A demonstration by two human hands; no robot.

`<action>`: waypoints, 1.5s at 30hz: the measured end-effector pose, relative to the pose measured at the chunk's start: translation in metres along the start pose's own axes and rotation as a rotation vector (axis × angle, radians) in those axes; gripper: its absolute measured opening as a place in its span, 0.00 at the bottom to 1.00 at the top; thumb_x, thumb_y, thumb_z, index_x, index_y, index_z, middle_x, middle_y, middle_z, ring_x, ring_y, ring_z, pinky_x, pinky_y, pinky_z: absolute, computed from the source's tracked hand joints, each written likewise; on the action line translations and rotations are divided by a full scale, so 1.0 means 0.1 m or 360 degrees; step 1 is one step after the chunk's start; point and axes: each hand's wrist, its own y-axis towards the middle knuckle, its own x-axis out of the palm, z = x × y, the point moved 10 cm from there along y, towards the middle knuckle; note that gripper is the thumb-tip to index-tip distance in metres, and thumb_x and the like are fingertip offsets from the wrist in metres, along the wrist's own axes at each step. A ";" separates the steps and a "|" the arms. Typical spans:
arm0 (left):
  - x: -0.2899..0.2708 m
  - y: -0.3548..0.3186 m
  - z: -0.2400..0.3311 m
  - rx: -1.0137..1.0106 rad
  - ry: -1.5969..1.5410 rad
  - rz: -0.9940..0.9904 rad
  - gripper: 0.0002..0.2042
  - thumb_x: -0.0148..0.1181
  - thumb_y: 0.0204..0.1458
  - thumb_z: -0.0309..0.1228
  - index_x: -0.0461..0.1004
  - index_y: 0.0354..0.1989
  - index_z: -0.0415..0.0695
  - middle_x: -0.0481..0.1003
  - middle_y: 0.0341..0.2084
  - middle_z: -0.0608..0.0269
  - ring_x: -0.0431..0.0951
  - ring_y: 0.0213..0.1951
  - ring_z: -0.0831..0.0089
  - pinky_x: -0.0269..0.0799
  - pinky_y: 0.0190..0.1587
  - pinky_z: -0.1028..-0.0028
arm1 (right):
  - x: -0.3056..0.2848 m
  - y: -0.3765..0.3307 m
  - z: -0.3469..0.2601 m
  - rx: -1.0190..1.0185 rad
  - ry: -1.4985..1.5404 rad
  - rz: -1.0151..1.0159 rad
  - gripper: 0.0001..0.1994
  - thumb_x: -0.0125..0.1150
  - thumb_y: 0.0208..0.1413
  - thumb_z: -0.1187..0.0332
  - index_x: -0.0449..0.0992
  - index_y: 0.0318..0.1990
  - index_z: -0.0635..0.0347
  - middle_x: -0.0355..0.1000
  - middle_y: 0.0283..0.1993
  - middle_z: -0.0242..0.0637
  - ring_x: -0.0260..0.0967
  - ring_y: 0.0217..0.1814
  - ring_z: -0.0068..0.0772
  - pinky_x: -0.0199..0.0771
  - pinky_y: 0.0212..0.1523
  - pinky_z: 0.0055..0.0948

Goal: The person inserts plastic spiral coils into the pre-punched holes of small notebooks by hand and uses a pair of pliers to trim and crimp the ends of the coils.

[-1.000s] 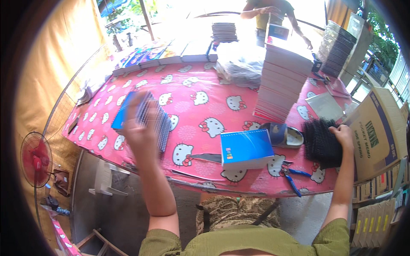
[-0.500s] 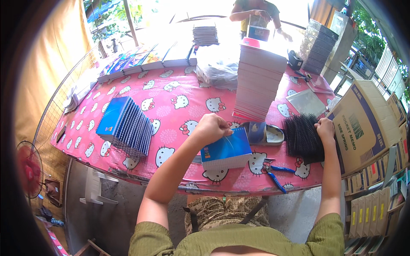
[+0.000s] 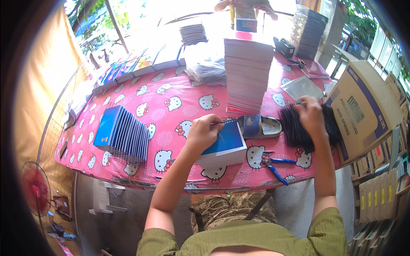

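My left hand (image 3: 204, 134) pinches the top edge of a blue-covered notebook (image 3: 230, 138) with punched holes along that edge. Under the cover is a block of white pages. Over a pile of black spiral binding coils (image 3: 294, 130), my right hand (image 3: 311, 117) has its fingers bent downward and drawn together; whatever is between them cannot be made out. A blue and grey slipper (image 3: 258, 126) lies between the notebook and the coils. Nearer me are pliers with blue handles (image 3: 277, 166), their jaws apart.
Spiral-bound blue notebooks (image 3: 121, 134) stand stacked at left on the pink tablecloth (image 3: 171, 117). A tall paper stack (image 3: 247, 74) rises beyond the slipper. A cardboard box (image 3: 361, 109) leans at right. Across the table is another person (image 3: 265, 6). A red fan (image 3: 36, 187) stands lower left.
My right hand has moved from the right edge of the coil pile up and left over it. My left hand stays at the notebook's top edge. The whole view has shifted slightly.
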 end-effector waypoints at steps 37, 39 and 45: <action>-0.11 -0.14 0.14 0.0195 0.0037 0.0157 0.09 0.52 0.47 0.27 0.73 0.36 0.37 0.73 0.25 0.55 0.69 0.33 0.63 0.64 0.40 0.66 | 1.24 -0.28 -1.41 -0.0147 0.1395 -0.1409 0.13 0.65 0.48 0.76 0.80 0.44 0.63 0.79 0.36 0.37 0.73 0.39 0.23 0.71 0.44 0.26; -0.13 -0.14 0.09 0.0163 -0.0038 0.0166 0.09 0.52 0.47 0.27 0.72 0.35 0.37 0.72 0.24 0.55 0.69 0.33 0.63 0.65 0.39 0.66 | 1.19 -0.25 -1.42 -0.0156 0.1442 -0.1316 0.13 0.65 0.49 0.75 0.80 0.44 0.64 0.79 0.35 0.36 0.73 0.38 0.23 0.71 0.43 0.27; -0.11 -0.12 0.07 0.0063 -0.0149 0.0102 0.09 0.51 0.47 0.28 0.71 0.36 0.38 0.71 0.24 0.57 0.69 0.33 0.65 0.65 0.38 0.67 | 1.25 -0.40 -1.45 0.0394 0.2117 -0.1693 0.13 0.64 0.51 0.76 0.82 0.45 0.58 0.78 0.34 0.31 0.71 0.34 0.21 0.71 0.39 0.22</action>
